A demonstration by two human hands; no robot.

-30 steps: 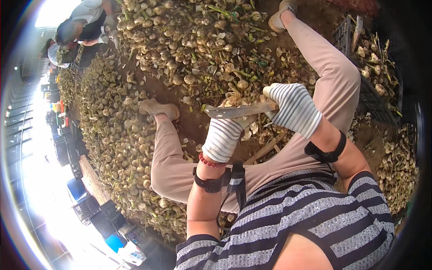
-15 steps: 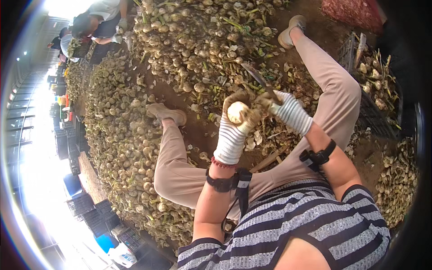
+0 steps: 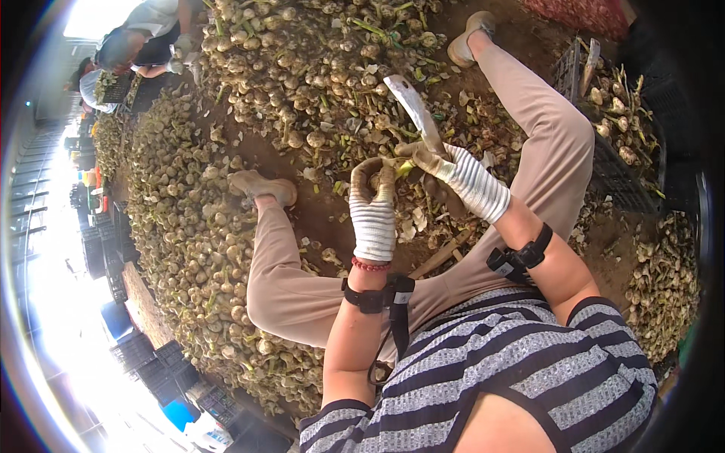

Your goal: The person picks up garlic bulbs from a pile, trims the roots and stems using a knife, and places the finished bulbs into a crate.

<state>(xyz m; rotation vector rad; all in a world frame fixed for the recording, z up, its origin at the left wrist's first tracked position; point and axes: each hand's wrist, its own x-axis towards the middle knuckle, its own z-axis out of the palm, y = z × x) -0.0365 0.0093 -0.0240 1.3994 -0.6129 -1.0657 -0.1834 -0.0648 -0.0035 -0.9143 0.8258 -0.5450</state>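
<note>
While seated beside the garlic heap [image 3: 226,226], gripping a garlic stalk [image 3: 399,171] with gloved left hand [image 3: 374,208], clenching a knife [image 3: 414,112] with gloved right hand [image 3: 453,174].

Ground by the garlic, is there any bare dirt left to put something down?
A bare strip of dirt runs between the legs, below the gloved left hand, with only loose peelings on it. More bare dirt lies right of the right knee, beside the black crate. Everywhere else is crowded: the garlic pile fills the top and left.
</note>
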